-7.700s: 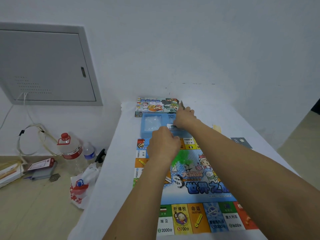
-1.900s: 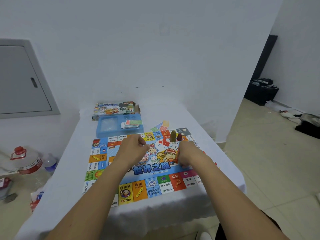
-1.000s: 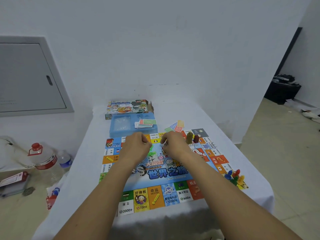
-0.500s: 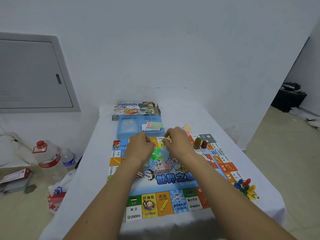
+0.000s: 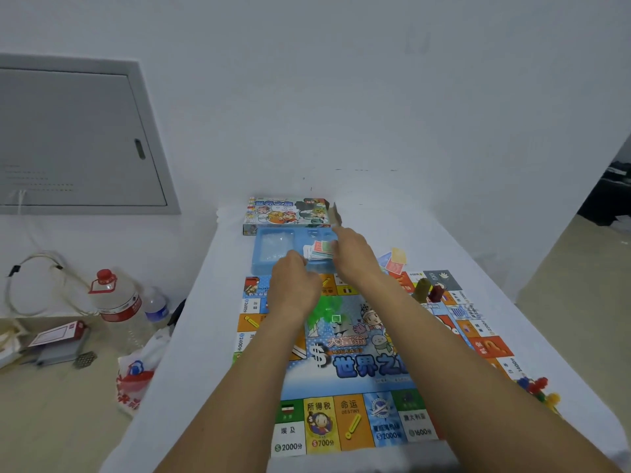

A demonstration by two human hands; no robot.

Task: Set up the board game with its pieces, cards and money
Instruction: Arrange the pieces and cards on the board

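Observation:
The colourful game board (image 5: pixel 355 367) lies flat on the white table. Behind it stands a blue plastic tray (image 5: pixel 261 266) holding a stack of paper money and cards (image 5: pixel 317 251), and behind that the game box (image 5: pixel 286 213). My right hand (image 5: pixel 356 259) reaches over the tray's right part, its fingertips at the stack; whether it grips is hidden. My left hand (image 5: pixel 293 290) hovers over the board's far edge with the fingers curled in. An olive piece (image 5: pixel 422 289) and a dark red piece (image 5: pixel 436 293) stand on the board's far right corner.
Loose coloured cards (image 5: pixel 392 261) lie right of the tray. A heap of coloured pawns (image 5: pixel 537 390) sits by the board's right edge. On the floor at left stand a large water bottle (image 5: pixel 117 302), a small bottle (image 5: pixel 156 307) and a plastic bag (image 5: pixel 136 377).
Both hands have moved away from the board's middle towards the tray. My right hand now reaches the money stack, and my left hand trails just behind it.

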